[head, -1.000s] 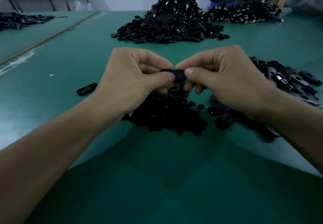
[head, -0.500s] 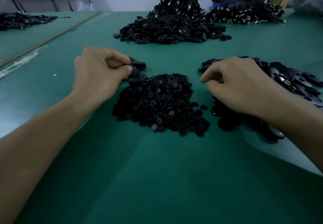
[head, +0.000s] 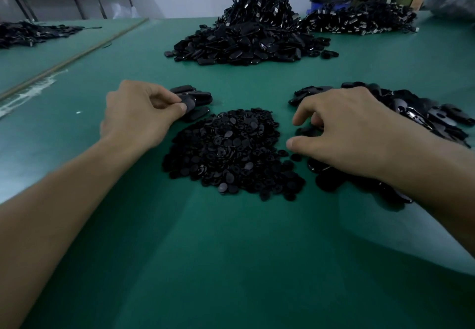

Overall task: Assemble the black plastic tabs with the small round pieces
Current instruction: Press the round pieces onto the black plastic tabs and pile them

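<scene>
1. Spread and empty, our right hand has let go and reaches into the loose tabs.
2. Our left hand pinches the joined tab, now carried beyond the round pieces to the finished stack.
3. One cycle looks done.

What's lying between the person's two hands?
A heap of small round black pieces lies on the green table between the left hand and the right hand, as the head view shows.
</scene>
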